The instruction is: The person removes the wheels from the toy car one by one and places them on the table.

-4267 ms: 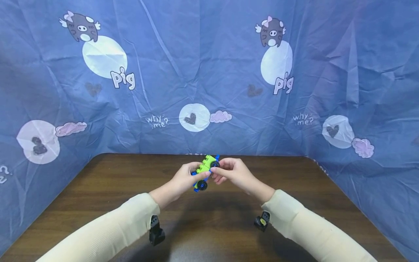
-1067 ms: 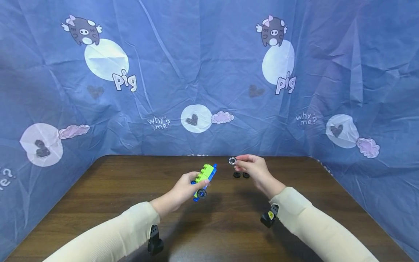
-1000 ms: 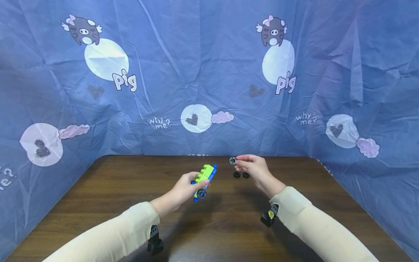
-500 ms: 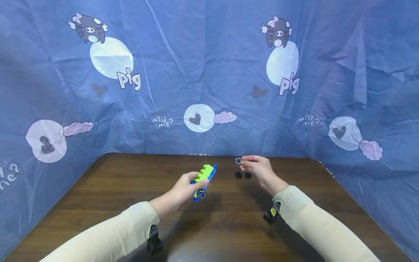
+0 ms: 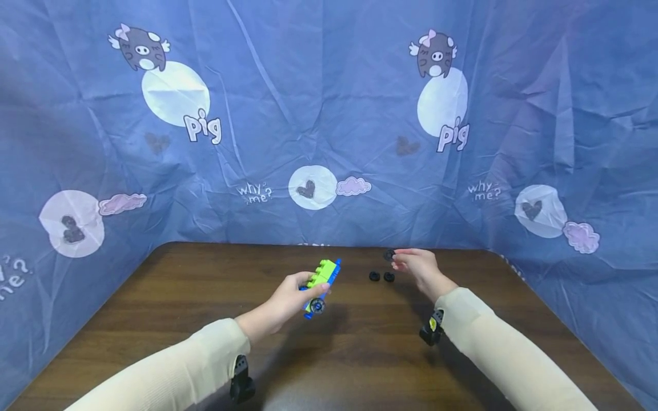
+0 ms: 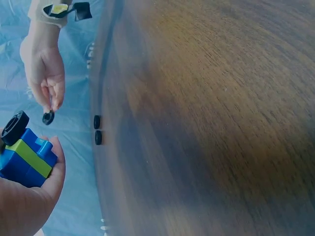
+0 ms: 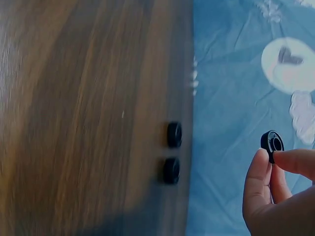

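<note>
My left hand [image 5: 288, 295] grips a toy car [image 5: 324, 274] built of lime-green and blue blocks, tilted above the table. A black wheel [image 5: 317, 306] sits on the car's near end; in the left wrist view a wheel [image 6: 15, 128] shows on its side too. To the right, my right hand [image 5: 418, 268] pinches a loose black wheel [image 7: 272, 141] between thumb and fingertips, raised over the far part of the table. Two more black wheels, one on the left [image 5: 374, 276] and one on the right [image 5: 389, 277], lie side by side just below that hand.
The brown wooden table [image 5: 349, 359] has its far edge close behind the loose wheels. A blue cloth [image 5: 329, 114] printed with pigs and hearts hangs behind and around it. A small black camera is strapped at each sleeve cuff.
A wheel has come off the car's far end and is in my right hand, which moves rightward over the two table wheels. The left hand keeps the car nearly still.
</note>
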The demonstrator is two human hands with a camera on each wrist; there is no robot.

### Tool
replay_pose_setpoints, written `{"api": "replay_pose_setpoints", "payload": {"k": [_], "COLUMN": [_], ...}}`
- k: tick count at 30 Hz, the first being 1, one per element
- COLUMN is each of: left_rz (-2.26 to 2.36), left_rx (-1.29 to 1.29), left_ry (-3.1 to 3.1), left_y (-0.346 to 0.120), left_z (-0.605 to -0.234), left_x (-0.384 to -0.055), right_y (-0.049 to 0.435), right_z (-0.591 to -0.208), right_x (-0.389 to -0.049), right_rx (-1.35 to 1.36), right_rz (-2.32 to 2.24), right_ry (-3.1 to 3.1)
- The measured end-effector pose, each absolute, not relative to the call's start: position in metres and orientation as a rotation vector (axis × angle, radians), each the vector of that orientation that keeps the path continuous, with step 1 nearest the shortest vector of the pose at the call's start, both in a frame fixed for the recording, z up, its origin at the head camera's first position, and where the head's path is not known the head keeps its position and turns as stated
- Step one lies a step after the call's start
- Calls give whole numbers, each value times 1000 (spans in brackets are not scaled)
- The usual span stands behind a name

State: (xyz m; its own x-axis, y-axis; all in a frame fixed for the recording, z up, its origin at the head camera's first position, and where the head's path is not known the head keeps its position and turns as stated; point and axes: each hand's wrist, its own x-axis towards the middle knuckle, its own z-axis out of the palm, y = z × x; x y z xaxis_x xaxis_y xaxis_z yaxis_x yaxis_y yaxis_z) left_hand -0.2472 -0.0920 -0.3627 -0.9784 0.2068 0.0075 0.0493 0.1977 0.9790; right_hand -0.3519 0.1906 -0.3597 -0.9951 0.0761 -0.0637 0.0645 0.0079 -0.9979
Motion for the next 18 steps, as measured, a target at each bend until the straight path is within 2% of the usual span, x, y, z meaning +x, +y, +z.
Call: {"api": "replay_pose_setpoints", "payload": {"k": [18], "left_rz": [1905], "left_rx": [228], "left_ry": [2334], "left_y": [-92], "left_z": [-366], "left_x": [-246], "right_y": [232], "right_z": [-391], "right_x": [-370], "right_rx": [-464], "right_rz": [2244], "right_ry": [-2290]}}
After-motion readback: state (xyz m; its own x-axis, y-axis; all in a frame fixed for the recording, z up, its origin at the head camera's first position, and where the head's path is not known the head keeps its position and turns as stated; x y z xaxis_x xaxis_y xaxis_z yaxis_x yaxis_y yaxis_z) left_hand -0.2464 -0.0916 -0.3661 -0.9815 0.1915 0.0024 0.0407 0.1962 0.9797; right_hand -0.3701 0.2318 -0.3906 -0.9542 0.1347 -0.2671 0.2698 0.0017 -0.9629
